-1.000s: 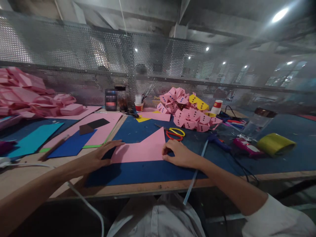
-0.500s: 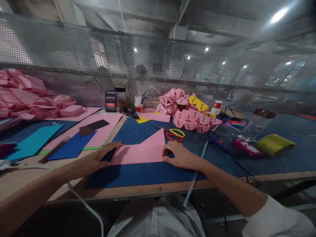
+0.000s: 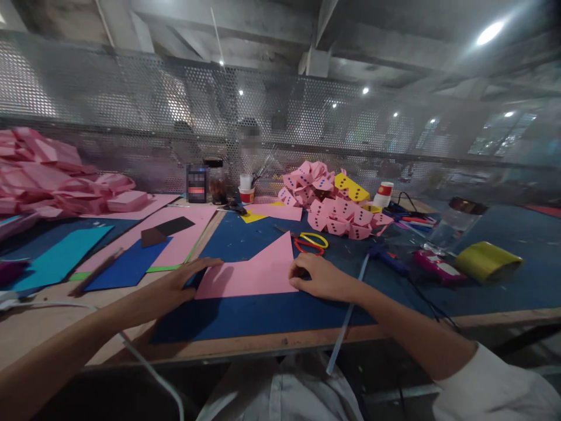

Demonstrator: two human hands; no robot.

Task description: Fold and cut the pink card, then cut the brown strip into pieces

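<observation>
A folded sheet of pink paper (image 3: 249, 275) lies flat on the dark blue mat (image 3: 263, 318), its top edge rising to a peak at the right. At its left end rests my left hand (image 3: 193, 278), open, the fingers stretched along the paper's edge. My right hand (image 3: 313, 275) is closed in a pinch at the paper's right edge, thumb and fingertips together there. Just beyond that hand lie scissors (image 3: 311, 241) with red and yellow handles. A blue hot glue gun (image 3: 388, 259) is to the right, with a clear glue stick (image 3: 348, 330) running from it past the table edge.
Pink folded paper pieces (image 3: 56, 169) heap up at the far left. Dotted pink pieces (image 3: 337, 213) pile at the back. Blue card (image 3: 127, 266) and teal card (image 3: 65, 257) lie left. A glass jar (image 3: 453, 225) and yellow tape roll (image 3: 488, 261) stand right. A white cable (image 3: 149, 362) crosses the front left.
The view has tilted up slightly, so everything sits a little lower. My left thumb has drawn in beside the paper's left edge; my right hand keeps its pinch.
</observation>
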